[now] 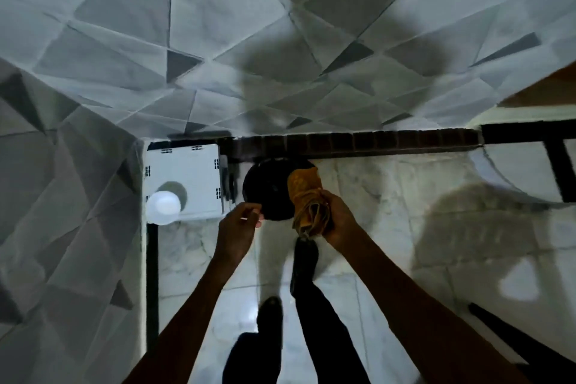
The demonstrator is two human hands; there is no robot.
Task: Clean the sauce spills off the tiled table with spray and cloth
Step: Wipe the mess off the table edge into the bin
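Observation:
My right hand (338,218) grips a bunched mustard-yellow cloth (307,196) and holds it over a round black object (268,187) that sits on the floor by the wall. My left hand (238,224) hovers at that object's near left edge with fingers curled toward the thumb. Whether it pinches anything is unclear. No spray bottle, sauce spill or tiled table top shows in this view.
A white box (187,171) stands in the corner with a white round object (163,206) on it. Patterned grey walls (218,40) rise ahead and to the left. My legs and dark shoes (304,262) are on the marble floor (389,196). A dark-framed piece of furniture (558,159) stands at the right.

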